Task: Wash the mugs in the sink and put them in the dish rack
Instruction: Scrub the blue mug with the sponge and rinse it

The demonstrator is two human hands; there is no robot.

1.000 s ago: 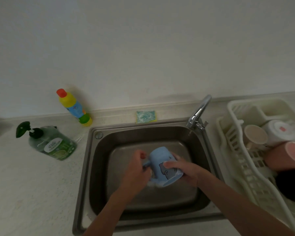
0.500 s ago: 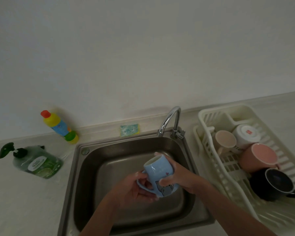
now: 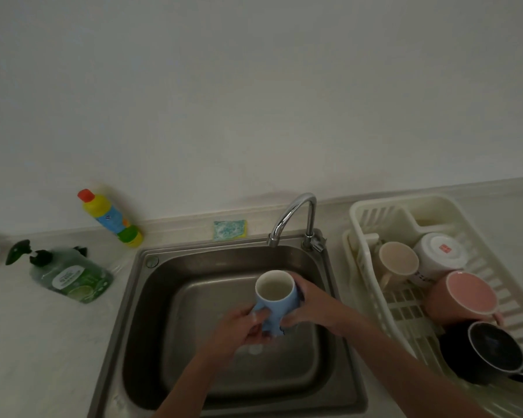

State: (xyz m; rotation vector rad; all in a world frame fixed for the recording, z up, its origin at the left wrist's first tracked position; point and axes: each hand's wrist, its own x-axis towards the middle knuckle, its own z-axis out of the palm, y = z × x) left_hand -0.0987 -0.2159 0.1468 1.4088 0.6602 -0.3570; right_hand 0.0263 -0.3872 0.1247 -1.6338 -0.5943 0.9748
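Observation:
A light blue mug with a white inside is held over the steel sink, its mouth tilted up toward me. My left hand grips its lower side from the front left. My right hand wraps around its right side. The cream dish rack to the right holds a beige mug, a white mug, a pink mug and a black mug.
A chrome tap arches over the sink's back right corner. A green-and-yellow sponge lies behind the sink. A colourful bottle and a green soap bottle sit on the counter to the left.
The mug has turned from lying on its side to mouth-up and been lifted a little. My view has shifted, bringing the whole dish rack into sight.

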